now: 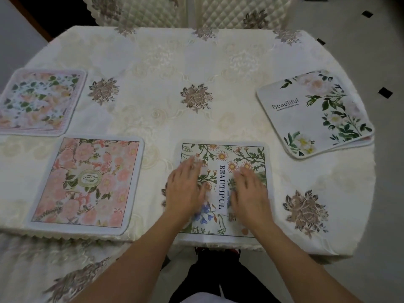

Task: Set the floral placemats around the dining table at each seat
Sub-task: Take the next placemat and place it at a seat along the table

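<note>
Both grips, left hand (185, 189) and right hand (249, 191), lie spread flat atop the near daisy-printed square placemat (223, 158); the remaining stacked white rose placemats (314, 114) lie far right, nearer the right hand.

table centre (175, 68) bare, free passage; placemat stack (314, 114) at right edge; quilted chairs (188, 12) behind far edge.

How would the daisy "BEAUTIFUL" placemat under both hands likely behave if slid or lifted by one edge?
The daisy placemat lies thin and flat, so it would probably droop rather than stay stiff. It looks light. Pressed flat by the left hand and right hand, it may slide and drag or wrinkle the tablecloth. Nothing suggests fragility.
</note>
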